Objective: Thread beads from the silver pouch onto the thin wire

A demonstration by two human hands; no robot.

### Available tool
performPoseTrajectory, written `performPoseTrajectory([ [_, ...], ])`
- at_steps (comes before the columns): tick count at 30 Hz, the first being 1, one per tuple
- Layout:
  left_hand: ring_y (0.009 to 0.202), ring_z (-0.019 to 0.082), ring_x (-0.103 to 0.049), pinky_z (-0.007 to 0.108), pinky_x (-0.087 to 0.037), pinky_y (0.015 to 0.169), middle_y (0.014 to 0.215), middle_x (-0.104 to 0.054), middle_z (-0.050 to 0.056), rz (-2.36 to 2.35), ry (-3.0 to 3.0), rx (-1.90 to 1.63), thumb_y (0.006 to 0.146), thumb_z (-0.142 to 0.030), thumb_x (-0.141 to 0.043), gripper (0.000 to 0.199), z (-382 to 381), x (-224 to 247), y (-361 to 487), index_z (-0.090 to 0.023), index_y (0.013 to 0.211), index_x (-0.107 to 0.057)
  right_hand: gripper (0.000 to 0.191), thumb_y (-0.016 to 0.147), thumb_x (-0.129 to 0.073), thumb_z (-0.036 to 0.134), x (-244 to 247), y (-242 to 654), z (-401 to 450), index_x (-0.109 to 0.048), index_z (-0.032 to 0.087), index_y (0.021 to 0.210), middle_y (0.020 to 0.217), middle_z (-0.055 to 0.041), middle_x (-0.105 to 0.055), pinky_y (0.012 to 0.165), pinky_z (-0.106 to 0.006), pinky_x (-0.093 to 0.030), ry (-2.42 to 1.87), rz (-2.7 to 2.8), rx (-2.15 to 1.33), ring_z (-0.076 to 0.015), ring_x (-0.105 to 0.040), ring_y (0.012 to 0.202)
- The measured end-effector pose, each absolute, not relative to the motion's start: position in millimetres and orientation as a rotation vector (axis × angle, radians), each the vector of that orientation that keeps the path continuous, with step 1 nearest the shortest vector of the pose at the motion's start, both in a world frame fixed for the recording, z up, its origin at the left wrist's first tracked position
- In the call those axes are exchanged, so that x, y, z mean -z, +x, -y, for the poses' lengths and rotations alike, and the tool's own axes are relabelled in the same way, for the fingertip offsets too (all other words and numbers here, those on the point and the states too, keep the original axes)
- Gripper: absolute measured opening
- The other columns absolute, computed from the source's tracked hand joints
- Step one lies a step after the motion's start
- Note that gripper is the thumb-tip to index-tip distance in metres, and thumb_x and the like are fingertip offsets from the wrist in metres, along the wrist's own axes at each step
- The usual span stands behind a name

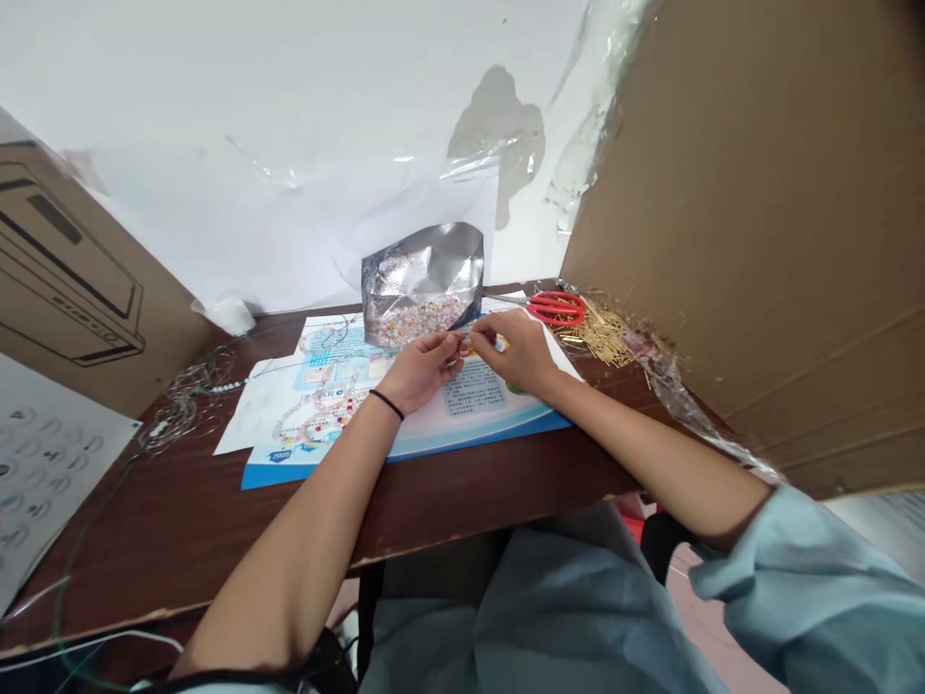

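Note:
My left hand, with a black band at the wrist, pinches something too small to make out. Close beside it on the right, my right hand has thumb and index finger pressed together, and what they hold is also too small to name. Both hands are over a blue and white printed sheet. Just behind them stands an open silver bag with small pink, white and coloured beads in it. Beaded loops lie on the sheet left of my left hand.
Red-handled scissors and a pile of gold-coloured pins lie at the right. Tangled clear thread is at the left. Cardboard stands on both sides, the right piece close to my right arm. A white wall rises behind.

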State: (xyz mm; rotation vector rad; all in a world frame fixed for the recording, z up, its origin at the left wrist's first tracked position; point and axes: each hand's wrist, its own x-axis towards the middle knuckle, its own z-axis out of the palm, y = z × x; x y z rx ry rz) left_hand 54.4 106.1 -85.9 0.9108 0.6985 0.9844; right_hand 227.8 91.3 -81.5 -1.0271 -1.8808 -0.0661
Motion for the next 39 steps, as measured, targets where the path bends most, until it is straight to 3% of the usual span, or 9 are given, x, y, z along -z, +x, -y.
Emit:
performPoseTrajectory([
  [21, 0.075, 0.008, -0.057, 0.023, -0.049, 0.077, 0.079, -0.064, -0.001, -0.701, 1.022, -0.962, 0.073, -0.039, -0.083, 0.027, -106, 87, 55, -0.018, 0.080, -0.067, 0.013, 0.088, -0.050, 0.021, 87, 222, -87, -0.054, 0.023, 0.075, 0.065, 0.0015, -0.060, 0.072, -0.032, -0.042, -0.898, 1.798, 0.175, -0.0145, -0.053, 0.064],
  [30, 0.077, 0.008, -0.057, 0.023, -0.047, 0.077, 0.079, -0.061, -0.001, -0.691, 1.029, -0.950, 0.080, -0.034, -0.078, 0.020, -107, 87, 58, -0.018, 0.081, -0.066, 0.014, 0.091, -0.052, 0.025, 90, 223, -87, -0.057, 0.023, 0.078, 0.068, 0.0007, -0.060, 0.078, -0.034, -0.043, -1.010, 1.846, 0.146, -0.0158, -0.053, 0.068],
  [35, 0.083, 0.008, -0.059, 0.024, -0.046, 0.082, 0.077, -0.056, -0.002, -0.722, 1.050, -0.948, 0.090, -0.029, -0.066, 0.013, -105, 85, 60, -0.017, 0.084, -0.065, 0.014, 0.092, -0.052, 0.027, 91, 227, -89, -0.058, 0.022, 0.081, 0.071, -0.0007, -0.061, 0.083, -0.036, -0.043, -1.022, 1.870, 0.104, -0.0167, -0.055, 0.072],
  [39, 0.077, 0.008, -0.057, 0.023, -0.047, 0.078, 0.077, -0.058, -0.002, -0.739, 1.051, -0.948, 0.088, -0.028, -0.070, 0.014, -102, 81, 61, -0.018, 0.080, -0.064, 0.015, 0.094, -0.053, 0.029, 89, 227, -89, -0.059, 0.023, 0.082, 0.072, -0.0011, -0.061, 0.087, -0.038, -0.044, -1.055, 1.880, 0.049, -0.0176, -0.057, 0.074],
])
